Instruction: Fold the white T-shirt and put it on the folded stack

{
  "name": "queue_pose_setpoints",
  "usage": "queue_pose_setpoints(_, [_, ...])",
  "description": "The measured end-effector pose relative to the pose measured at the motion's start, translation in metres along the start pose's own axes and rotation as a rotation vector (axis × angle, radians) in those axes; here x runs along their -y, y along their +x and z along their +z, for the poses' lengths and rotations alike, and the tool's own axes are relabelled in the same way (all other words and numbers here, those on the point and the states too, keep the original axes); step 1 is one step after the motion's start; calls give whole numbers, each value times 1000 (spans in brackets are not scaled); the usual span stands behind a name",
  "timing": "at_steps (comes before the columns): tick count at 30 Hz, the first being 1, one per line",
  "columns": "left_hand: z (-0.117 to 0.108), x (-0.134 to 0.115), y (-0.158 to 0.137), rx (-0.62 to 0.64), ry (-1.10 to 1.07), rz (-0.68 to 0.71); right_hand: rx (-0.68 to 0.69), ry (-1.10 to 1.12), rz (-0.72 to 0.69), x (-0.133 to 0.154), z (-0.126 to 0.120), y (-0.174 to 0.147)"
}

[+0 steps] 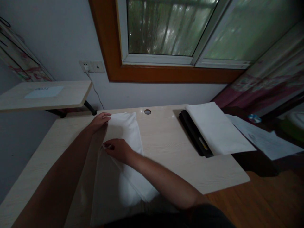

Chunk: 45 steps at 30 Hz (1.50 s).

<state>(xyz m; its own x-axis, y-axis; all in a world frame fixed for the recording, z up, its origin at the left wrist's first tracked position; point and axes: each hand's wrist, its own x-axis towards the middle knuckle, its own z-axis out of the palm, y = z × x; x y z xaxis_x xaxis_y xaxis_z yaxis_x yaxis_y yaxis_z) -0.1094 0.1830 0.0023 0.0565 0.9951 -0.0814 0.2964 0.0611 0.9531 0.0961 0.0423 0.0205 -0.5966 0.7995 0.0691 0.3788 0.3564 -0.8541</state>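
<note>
A white cloth (127,134) lies on the pale wooden desk (163,133), partly folded over itself, its near part reaching down to my body. At the cloth's far left corner, my left hand (101,121) has its fingers curled at the edge; whether they grip it is hard to see. Nearer to me, my right hand (118,150) pinches the cloth's left edge between thumb and fingers and lifts it slightly. My right forearm crosses over the cloth and hides some of it.
To the right, white paper (218,129) rests on a black folder-like object (196,134), overhanging the desk. Another printed sheet (266,136) lies beyond. A raised shelf (78,91) with a paper label stands at left. A cable (96,90) hangs from the wall socket. The desk has a round hole (147,111).
</note>
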Motion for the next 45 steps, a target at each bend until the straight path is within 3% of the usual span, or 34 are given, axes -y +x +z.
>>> queue_pose_setpoints(4, [0,-1,-2,-24,45,30,74,-57,-66,-11,8,-3])
queue_pose_setpoints(9, [1,3,-2,-62,67,94,93,-137,-246,-28,18,-6])
queue_pose_setpoints(15, [6,18,7,-201,101,98,143,-259,-423,-32,19,-7])
queue_pose_setpoints(23, [14,19,9,-297,175,129,144,-358,-477,-32,19,-12])
queue_pose_setpoints(31, [22,14,7,-366,400,245,114,-270,-481,-35,11,-14])
queue_pose_setpoints(36, [30,6,-5,-389,592,445,-187,-341,-279,-47,-23,-8])
queue_pose_setpoints(38, [37,4,-12,-342,734,580,-279,-441,-204,-57,-35,-1])
queue_pose_setpoints(40, [45,2,-18,-247,853,657,-284,-561,-153,-66,-43,7])
queue_pose_setpoints(43, [56,3,-25,-92,1001,655,-233,-714,-99,-80,-52,16])
queue_pose_setpoints(45, [59,4,-27,-52,1077,589,-227,-777,-52,-87,-61,21])
